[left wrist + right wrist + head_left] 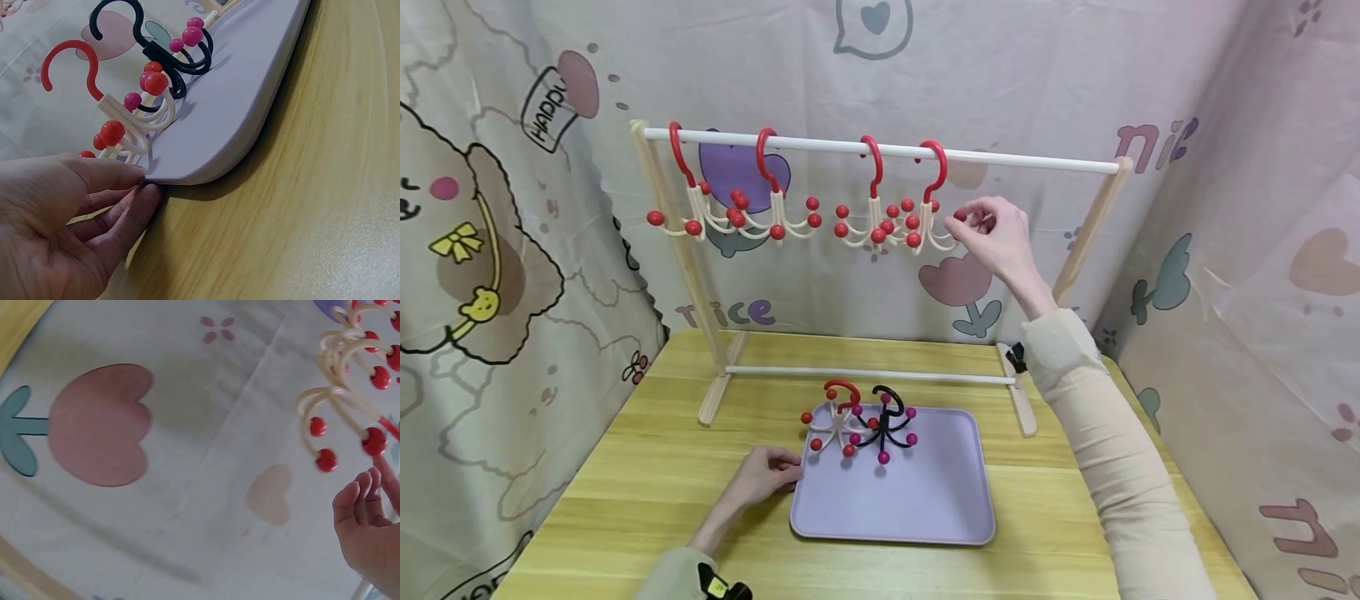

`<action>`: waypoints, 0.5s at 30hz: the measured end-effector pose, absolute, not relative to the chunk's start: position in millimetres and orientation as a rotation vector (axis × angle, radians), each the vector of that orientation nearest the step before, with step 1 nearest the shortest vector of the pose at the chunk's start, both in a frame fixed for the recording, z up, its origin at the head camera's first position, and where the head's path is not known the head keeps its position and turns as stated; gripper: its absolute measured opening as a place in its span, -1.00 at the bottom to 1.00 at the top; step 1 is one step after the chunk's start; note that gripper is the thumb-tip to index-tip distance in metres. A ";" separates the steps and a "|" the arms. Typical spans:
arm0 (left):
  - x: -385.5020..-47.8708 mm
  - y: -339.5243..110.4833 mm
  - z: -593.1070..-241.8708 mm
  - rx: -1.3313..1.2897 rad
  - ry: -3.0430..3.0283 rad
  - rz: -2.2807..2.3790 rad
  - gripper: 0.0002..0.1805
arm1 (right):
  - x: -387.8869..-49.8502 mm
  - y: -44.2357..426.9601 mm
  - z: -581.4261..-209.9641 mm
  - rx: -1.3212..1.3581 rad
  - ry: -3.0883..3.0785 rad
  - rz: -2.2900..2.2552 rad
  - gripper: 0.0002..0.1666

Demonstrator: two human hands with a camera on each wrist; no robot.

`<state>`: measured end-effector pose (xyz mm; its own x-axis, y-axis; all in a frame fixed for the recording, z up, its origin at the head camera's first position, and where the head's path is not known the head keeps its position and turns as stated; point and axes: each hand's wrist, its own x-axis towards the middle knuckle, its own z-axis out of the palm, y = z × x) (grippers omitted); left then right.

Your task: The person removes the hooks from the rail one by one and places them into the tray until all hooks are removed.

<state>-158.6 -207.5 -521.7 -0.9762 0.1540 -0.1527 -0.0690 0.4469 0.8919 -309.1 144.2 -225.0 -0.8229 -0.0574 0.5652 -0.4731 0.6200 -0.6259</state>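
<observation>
Several small multi-armed hangers with red hooks and red ball tips hang from the white bar (820, 145) of a wooden rack. My right hand (996, 233) is at the rightmost hanger (926, 217). In the right wrist view a fingertip touches one of that hanger's red balls (375, 442), the other fingers loosely bent. My left hand (763, 477) pinches the edge of a lilac tray (910, 508) at its left side, thumb on the rim. At the tray's far left lie a cream hanger with a red hook (838, 423) and a black hanger with magenta balls (883, 427), touching or overlapping.
The rack's wooden uprights (1084, 229) stand at both sides, joined low down by a white crossbar (865, 375) behind the tray. Printed curtain (1037, 75) surrounds the wooden table (1060, 517) at the back and sides.
</observation>
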 end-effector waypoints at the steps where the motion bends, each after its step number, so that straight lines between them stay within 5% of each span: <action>1: -158.8 -207.6 -521.7 0.072 2.487 1.543 -0.74 | -308.3 148.1 -228.7 0.412 -2.354 1.113 -0.61; 15: -161.5 -208.1 -524.5 0.087 2.476 1.555 -0.74 | -311.0 151.8 -245.0 0.465 -2.407 1.150 -0.66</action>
